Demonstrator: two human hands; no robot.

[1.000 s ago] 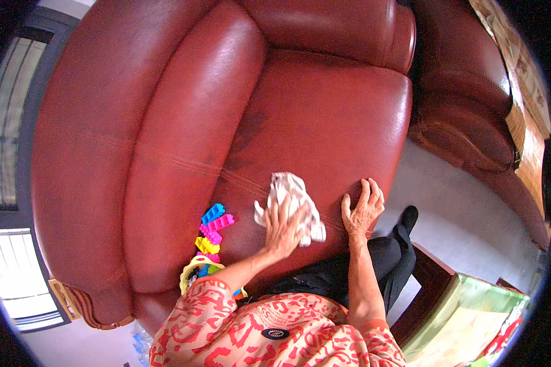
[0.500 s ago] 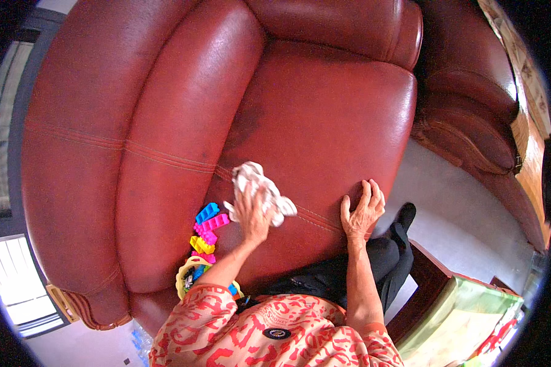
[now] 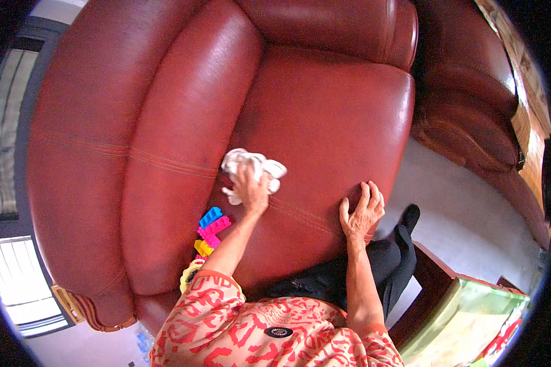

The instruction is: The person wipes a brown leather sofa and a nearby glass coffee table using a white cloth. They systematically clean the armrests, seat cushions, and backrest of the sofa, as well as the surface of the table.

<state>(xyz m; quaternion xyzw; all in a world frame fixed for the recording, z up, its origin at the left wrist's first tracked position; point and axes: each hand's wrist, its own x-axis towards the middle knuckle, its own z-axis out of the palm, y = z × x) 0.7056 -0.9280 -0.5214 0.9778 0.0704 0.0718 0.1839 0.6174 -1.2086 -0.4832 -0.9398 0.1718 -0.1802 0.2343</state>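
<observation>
A crumpled white cloth (image 3: 268,169) lies under my left hand (image 3: 250,188), pressed on the red leather sofa seat (image 3: 324,116) close to the backrest. My fingers grip the cloth from above, and part of it bunches out on either side. My right hand (image 3: 361,212) rests on the front edge of the same seat, fingers apart, with nothing in it. Beside my left forearm, along the crease of seat and backrest, are blue (image 3: 210,217), pink (image 3: 214,229) and yellow toy blocks (image 3: 203,248). A yellow basket (image 3: 187,278) stands behind them, mostly hidden by my sleeve.
The padded backrest (image 3: 183,134) rises on the left, and an armrest (image 3: 330,27) closes off the far end. Another dark red sofa (image 3: 465,92) stands to the right, across a strip of grey floor (image 3: 434,177). A covered table (image 3: 465,318) is at the lower right.
My left hand has slid the cloth forward, farther from me along the seat. My sleeve now covers more of the basket. My right hand stays in place.
</observation>
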